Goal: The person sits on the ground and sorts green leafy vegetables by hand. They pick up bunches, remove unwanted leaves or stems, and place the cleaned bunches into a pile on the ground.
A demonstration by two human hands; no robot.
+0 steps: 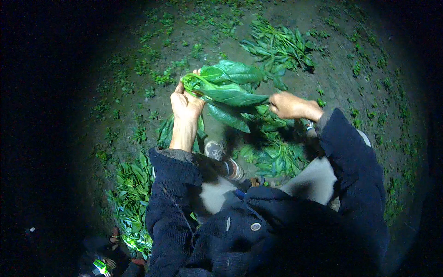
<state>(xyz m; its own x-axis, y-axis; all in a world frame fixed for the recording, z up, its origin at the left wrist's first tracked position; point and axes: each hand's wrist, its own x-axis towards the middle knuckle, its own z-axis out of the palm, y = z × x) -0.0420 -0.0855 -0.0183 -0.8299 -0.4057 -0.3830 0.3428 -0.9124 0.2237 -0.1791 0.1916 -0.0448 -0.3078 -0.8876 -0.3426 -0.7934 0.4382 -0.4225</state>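
Observation:
My left hand (187, 102) grips a leafy green plant (232, 78) by its pale stem end, with the broad dark leaves fanning out to the right. At the tip of one long leaf is my right hand (294, 105), its fingers curled; I cannot tell whether they pinch the leaf. Cut greens (280, 159) lie on the soil below my right hand, between my legs. Under my left forearm, more dark leaves (166, 133) show partly.
A heap of greens (277, 45) lies ahead on the soil (221, 38), among small seedlings. Another long pile (133, 194) runs along my left side. At lower left, a co-worker's hand (110, 263) is beside a bright green plant (101, 267). My shoe (214, 149) stands between the piles.

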